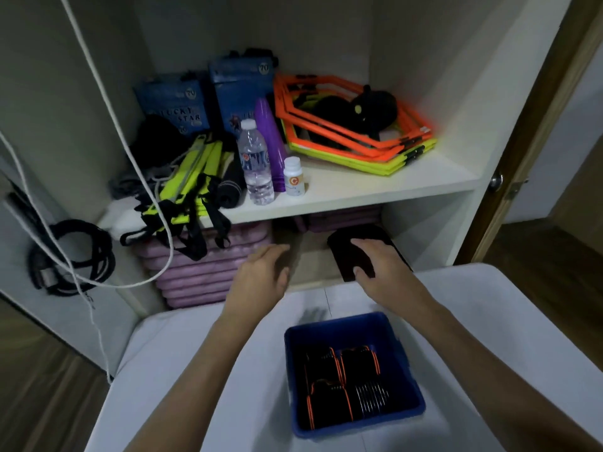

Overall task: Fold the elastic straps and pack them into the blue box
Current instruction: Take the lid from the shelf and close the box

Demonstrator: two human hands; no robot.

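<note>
Nearest to the camera, on a white surface (489,321), sits the blue box (354,373) with folded black elastic straps (342,383), edged in orange, packed upright inside it. Beyond it a white cupboard (408,187) stands open; on its shelf lie orange and yellow hexagon frames (355,125), a water bottle (256,161) and a small white pill bottle (293,176). Purple mats (202,272) are stacked under the shelf. Both arms reach into this lower space. The right hand (381,265) grips a flat black object (362,252), thumb at its near edge and fingers over its top. The left hand (261,275) hovers with fingers straight and close together, holding nothing.
</note>
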